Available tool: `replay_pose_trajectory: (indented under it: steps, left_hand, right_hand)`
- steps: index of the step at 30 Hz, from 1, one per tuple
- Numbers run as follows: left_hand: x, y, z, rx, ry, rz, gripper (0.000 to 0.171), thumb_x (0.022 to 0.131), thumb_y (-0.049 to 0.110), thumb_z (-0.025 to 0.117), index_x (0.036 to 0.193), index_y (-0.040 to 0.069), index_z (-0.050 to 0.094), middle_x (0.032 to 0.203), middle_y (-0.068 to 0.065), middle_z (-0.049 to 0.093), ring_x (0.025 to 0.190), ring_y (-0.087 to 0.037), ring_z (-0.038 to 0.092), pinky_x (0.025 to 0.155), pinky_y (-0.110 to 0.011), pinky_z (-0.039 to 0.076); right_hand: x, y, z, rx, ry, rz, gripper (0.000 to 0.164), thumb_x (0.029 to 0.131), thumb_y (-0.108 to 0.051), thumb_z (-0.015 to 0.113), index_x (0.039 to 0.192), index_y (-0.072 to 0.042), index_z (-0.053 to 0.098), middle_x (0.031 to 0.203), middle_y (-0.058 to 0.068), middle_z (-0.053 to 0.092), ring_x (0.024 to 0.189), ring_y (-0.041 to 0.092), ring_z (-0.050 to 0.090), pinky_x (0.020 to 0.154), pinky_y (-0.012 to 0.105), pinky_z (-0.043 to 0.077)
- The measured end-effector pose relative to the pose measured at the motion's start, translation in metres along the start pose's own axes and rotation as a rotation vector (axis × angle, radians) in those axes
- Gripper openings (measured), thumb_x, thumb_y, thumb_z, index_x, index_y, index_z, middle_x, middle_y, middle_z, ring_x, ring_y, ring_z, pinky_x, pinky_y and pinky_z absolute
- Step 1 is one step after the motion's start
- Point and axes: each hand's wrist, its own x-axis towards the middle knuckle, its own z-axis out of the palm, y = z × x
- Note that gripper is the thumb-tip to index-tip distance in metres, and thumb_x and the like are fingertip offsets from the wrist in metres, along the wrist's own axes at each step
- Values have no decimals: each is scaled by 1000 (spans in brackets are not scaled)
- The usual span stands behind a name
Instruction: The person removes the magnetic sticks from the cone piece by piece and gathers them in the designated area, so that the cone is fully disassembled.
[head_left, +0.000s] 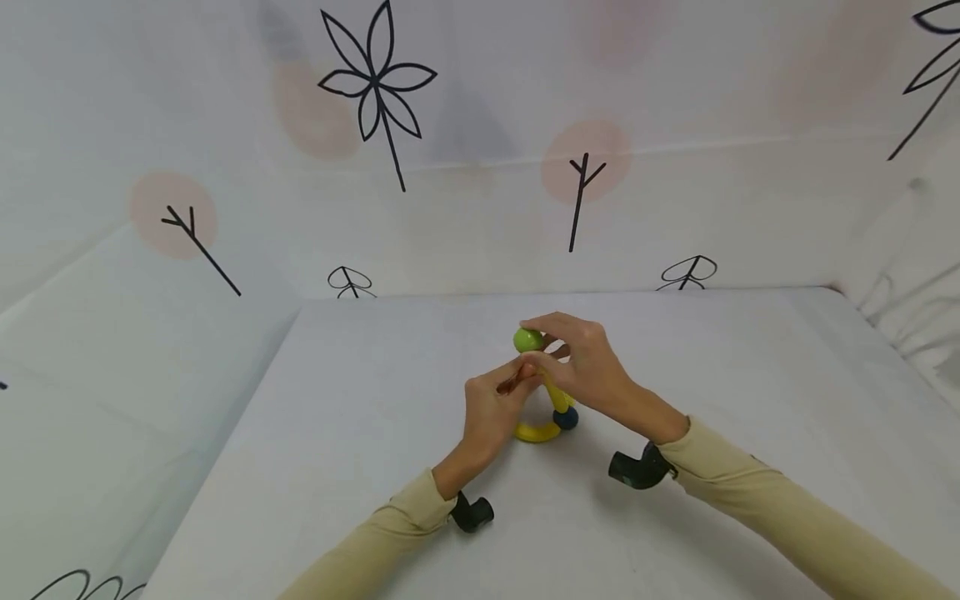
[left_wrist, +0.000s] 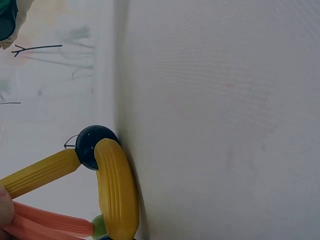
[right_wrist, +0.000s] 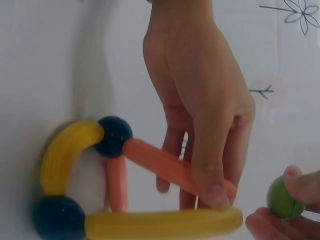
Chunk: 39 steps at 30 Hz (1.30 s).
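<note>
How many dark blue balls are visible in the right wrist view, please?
2: one dark blue ball at the upper end of the curved yellow stick, another at its lower end. Others may be hidden.

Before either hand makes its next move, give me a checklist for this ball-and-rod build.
1. Green ball pinched in the right hand: ok.
2. Left hand gripping an orange rod near its end: ok.
3. Green ball touching the straight yellow rod at its tip: not ok, a gap shows in the right wrist view.
4. Curved yellow rod meeting two dark blue balls: ok.
5. Firmness of the joints: cannot tell from stills.
</note>
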Motion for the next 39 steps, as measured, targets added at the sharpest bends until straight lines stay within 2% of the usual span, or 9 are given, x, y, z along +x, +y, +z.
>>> replay_pose_trajectory:
  steps: [3,6,10,15,21,25,30,35,39]
  left_hand:
    - [2,15,-4,-17,-8,5,37,81,10,73,115,-2,65,105,-14,68,84,-21,67,72,-34,55]
    - [2,16,-4,-15,-17,-18,40,80,9,74,117,-3,64,111,-16,66,95,-23,66,76,-35,54]
    - [0,1,-1,5,-25,-51,43,80,19,74,120,6,65,116,-7,65,105,-12,62,82,-26,51]
    - [-1,0,-2,-9,-31,-49,42,81,22,74,120,8,65,116,-4,65,107,-10,60,84,-25,50]
    - [-1,1,-1,-30,-33,-48,41,81,18,74,119,6,65,115,-6,65,108,-15,61,84,-29,50]
    - [0,15,-4,-41,-41,-45,39,80,9,74,118,0,64,114,-14,65,108,-23,62,84,-36,51]
    - [0,36,-8,-55,-54,-58,37,81,3,72,116,-5,64,113,-20,64,107,-28,62,85,-38,50]
    - [1,39,-9,-55,-52,-60,36,81,3,72,115,-6,64,112,-20,65,105,-28,63,84,-38,51]
    - [1,38,-9,-63,-52,-54,37,81,3,72,116,-5,64,112,-19,65,104,-27,63,83,-40,51]
  right_hand:
    - [-1,6,-9,4,-10,46,38,73,0,79,108,3,66,98,9,68,80,19,64,61,25,54]
    - [-2,13,-18,33,-35,98,38,74,-1,79,110,1,66,101,9,66,85,20,64,65,26,55]
    - [-5,26,-30,35,-47,167,37,76,-1,78,111,0,66,105,10,63,89,23,64,70,28,55]
    - [-8,46,-41,49,-51,250,37,78,-2,76,112,2,65,106,13,62,92,27,63,74,27,53]
    - [-14,72,-46,76,-70,366,38,79,-4,76,113,4,63,109,17,62,96,29,62,77,16,50]
    - [-20,90,-46,71,-93,451,39,79,-4,75,114,5,62,112,19,62,100,30,60,77,15,49]
    - [-29,114,-40,58,-121,535,38,81,-4,74,115,6,61,113,21,61,102,33,59,80,23,51]
    - [-35,135,-30,40,-132,550,37,80,-2,74,114,7,62,112,22,62,102,35,59,83,38,51]
    - [-38,145,-23,14,-143,554,37,79,0,74,113,8,62,111,24,62,101,37,59,85,44,50]
